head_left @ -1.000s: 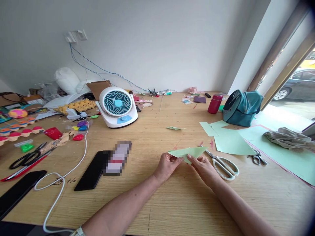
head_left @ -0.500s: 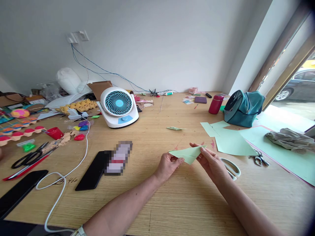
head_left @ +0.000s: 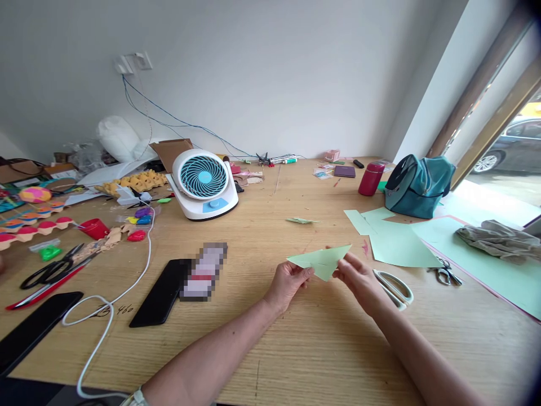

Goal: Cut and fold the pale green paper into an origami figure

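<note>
A light green folded paper [head_left: 323, 260], triangular with its point downward, is held above the wooden table. My left hand [head_left: 287, 285] pinches its left part, the thumb lying on the near face. At the right edge, my right hand [head_left: 357, 282] has its fingers closed on the paper, partly hidden behind it. White-handled scissors [head_left: 397, 290] lie under and beside my right wrist. Beyond the paper, a small folded green piece [head_left: 301, 220] rests on the table.
Green paper sheets [head_left: 401, 245] and small metal scissors [head_left: 446, 273] lie to the right. A teal bag [head_left: 420, 186] and a red flask [head_left: 371, 179] stand behind them. Leftward are a white fan [head_left: 205, 183], a black phone [head_left: 160, 293], a white cable [head_left: 112, 307] and black scissors [head_left: 53, 268].
The right hand has shifted its grip down the paper's right edge, its thumb leaving the upper corner. The paper has turned slightly and its right tip now shows.
</note>
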`<action>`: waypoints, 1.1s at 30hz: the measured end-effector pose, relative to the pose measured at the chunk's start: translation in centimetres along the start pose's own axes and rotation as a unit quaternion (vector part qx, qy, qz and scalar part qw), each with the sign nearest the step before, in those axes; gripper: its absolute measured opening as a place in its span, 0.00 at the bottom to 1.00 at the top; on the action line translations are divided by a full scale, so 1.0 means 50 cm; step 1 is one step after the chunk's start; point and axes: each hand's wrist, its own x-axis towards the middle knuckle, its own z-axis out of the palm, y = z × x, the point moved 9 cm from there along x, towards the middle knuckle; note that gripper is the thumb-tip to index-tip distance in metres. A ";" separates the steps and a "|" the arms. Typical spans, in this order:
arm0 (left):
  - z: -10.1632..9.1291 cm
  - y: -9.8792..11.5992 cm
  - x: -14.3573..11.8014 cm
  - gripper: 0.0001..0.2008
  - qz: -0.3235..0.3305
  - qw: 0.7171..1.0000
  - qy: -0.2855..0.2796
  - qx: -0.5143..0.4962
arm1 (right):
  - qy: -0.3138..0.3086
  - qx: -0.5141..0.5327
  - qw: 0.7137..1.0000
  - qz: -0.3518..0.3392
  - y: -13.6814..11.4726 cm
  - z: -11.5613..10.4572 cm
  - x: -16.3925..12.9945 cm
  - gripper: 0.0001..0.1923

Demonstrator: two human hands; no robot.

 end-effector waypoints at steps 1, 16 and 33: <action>0.000 0.001 -0.001 0.19 -0.001 1.000 0.001 -0.004 | -0.025 -0.044 0.999 0.009 0.005 0.019 -0.004 0.21; 0.018 0.006 -0.009 0.23 -0.029 0.997 -0.057 0.031 | -0.064 -0.126 0.989 0.035 0.025 0.060 -0.012 0.20; -0.019 0.009 0.006 0.19 -0.032 0.998 0.020 -0.048 | -0.061 -0.166 0.984 0.030 0.023 0.045 -0.009 0.24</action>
